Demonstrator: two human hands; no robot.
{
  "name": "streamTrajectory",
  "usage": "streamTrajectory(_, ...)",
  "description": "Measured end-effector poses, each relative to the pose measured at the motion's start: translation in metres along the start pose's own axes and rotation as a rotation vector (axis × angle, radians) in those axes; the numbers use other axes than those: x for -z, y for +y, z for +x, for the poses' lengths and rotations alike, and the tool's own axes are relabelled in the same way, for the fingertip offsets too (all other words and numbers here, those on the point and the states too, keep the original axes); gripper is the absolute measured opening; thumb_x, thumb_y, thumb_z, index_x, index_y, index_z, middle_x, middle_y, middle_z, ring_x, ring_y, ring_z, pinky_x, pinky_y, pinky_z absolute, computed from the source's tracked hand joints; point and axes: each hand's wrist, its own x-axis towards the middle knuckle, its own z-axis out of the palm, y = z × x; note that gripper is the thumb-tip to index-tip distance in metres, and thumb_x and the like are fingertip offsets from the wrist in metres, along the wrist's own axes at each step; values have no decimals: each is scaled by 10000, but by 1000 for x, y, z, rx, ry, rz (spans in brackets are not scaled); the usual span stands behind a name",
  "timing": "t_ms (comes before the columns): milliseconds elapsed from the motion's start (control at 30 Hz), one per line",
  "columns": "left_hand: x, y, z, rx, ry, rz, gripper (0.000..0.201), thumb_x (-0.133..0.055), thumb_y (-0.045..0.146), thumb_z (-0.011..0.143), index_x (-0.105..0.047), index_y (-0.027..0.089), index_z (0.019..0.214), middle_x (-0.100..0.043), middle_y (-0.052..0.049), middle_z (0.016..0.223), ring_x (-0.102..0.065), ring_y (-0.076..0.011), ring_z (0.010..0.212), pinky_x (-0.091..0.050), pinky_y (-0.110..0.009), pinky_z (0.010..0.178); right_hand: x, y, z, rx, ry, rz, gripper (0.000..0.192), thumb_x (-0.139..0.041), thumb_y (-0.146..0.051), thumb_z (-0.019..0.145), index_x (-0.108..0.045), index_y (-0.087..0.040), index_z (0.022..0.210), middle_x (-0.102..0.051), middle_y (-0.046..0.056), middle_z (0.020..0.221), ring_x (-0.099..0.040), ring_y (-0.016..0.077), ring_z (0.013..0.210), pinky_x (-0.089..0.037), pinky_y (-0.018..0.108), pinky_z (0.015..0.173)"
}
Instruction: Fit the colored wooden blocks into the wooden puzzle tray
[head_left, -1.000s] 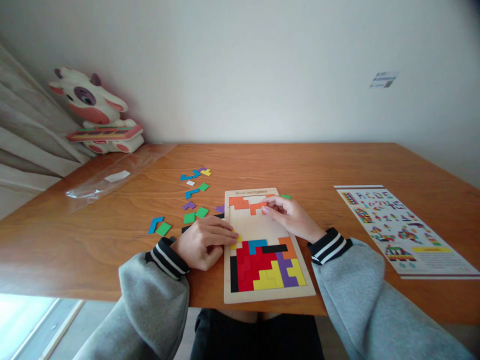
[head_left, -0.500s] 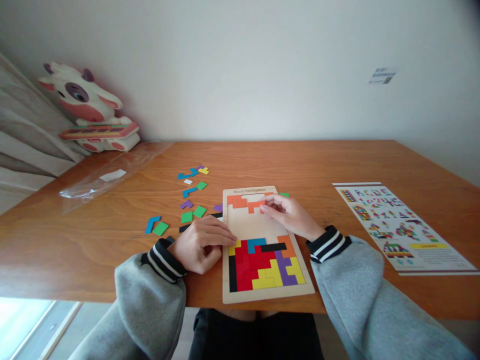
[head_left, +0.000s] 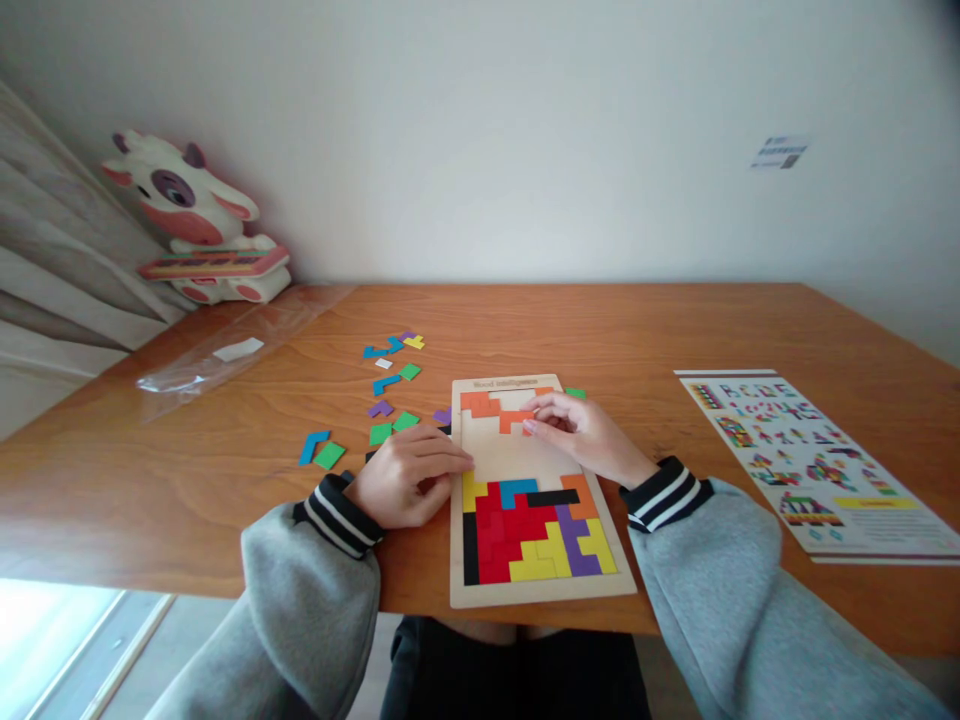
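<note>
A wooden puzzle board [head_left: 469, 597] lies in front of me at the table's edge. Its lower half is filled with red, yellow, purple, blue, black and orange pieces; several orange ones sit in its upper part. My right hand [head_left: 581, 438] reaches over the board's right side, thumb and index finger closed at the end of an orange puzzle piece [head_left: 514, 421]. That piece rests on bare wood below the upper orange pieces [head_left: 480, 403]. On the left rim lies my left hand [head_left: 411, 478], fingers together and loosely bent, thumb apart, fingertips just above a yellow piece [head_left: 470, 494].
Loose puzzle pieces lie left of the board, including green squares [head_left: 329, 456] and a blue L-shape [head_left: 313, 447]. A green piece [head_left: 575, 393] shows behind my right hand. A pattern sheet [head_left: 814, 455] is at right. Plastic wrap [head_left: 217, 365] and a cow toy keyboard [head_left: 206, 230] stand far left.
My left hand has slid slightly up along the board's rim, uncovering more of the yellow piece. My right hand stays at the orange piece. The whole view has shifted a little.
</note>
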Motion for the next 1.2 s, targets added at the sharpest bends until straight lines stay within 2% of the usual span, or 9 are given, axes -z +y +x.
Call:
streamTrajectory(133, -1, -1, 0, 10, 9, 42, 336, -505, 48, 808, -708, 195, 1031, -767, -54, 952, -691, -179, 839, -574, -330, 805, 0, 0, 0, 2, 3, -14, 285, -680, -443, 845, -654, -205, 999, -714, 56, 920, -642, 177, 805, -524, 337, 728)
streamTrajectory(300, 0, -3, -2, 68, 92, 107, 316, -519, 42, 819, -698, 180, 1039, -764, -58, 944, -681, -187, 827, -571, -331, 776, 0, 1, 0, 14, 26, -17, 294, -680, -447, 837, -634, -197, 986, -693, 53, 909, -611, 160, 760, -506, 311, 678)
streamTrajectory(500, -2, -4, -5, 53, 25, 93, 310, -506, 47, 836, -701, 177, 1038, -754, -68, 959, -673, -189, 847, -569, -340, 804, -1, 4, 0, 35, 53, 5, 383, -651, -418, 856, -604, -214, 1178, -685, 45, 948, -587, 146, 713, -497, 300, 643)
streamTrajectory(800, 0, -4, -5, 63, 25, 148, 291, -502, 62, 844, -699, 176, 1025, -757, -61, 968, -660, -187, 844, -565, -336, 803, 0, 8, 0, 56, 91, -10, 355, -644, -414, 869, -641, -222, 1168, -704, 59, 994, -618, 163, 761, -534, 307, 672)
streamTrajectory(900, 10, -13, -11, 178, 113, 280, 274, -515, 95, 861, -702, 187, 1039, -759, -54, 986, -669, -194, 876, -560, -343, 833, 1, 9, 0, 59, 122, -42, 319, -638, -416, 876, -662, -224, 1129, -718, 68, 1008, -642, 183, 810, -544, 320, 694)
streamTrajectory(1000, 25, -31, -25, 442, 199, 478, 279, -517, 181, 900, -688, 175, 1121, -754, -71, 1036, -672, -231, 948, -549, -383, 892, 2, 11, 0, 70, 151, -52, 314, -630, -415, 888, -658, -225, 1136, -721, 78, 1072, -655, 200, 880, -549, 338, 746)
streamTrajectory(1100, 34, -51, -40, 598, 143, 540, 322, -474, 267, 935, -678, 148, 1154, -742, -105, 1102, -669, -266, 1037, -534, -418, 952, 3, 12, 0, 75, 176, -49, 326, -635, -416, 891, -649, -227, 1156, -720, 79, 1106, -660, 213, 928, -548, 349, 774)
streamTrajectory(1200, 37, -62, -48, 625, 40, 511, 357, -422, 296, 961, -683, 153, 1159, -740, -108, 1129, -677, -263, 1057, -526, -417, 978, 3, 13, 1, 73, 193, -58, 315, -632, -407, 894, -648, -233, 1156, -716, 80, 1151, -659, 220, 960, -546, 351, 780)
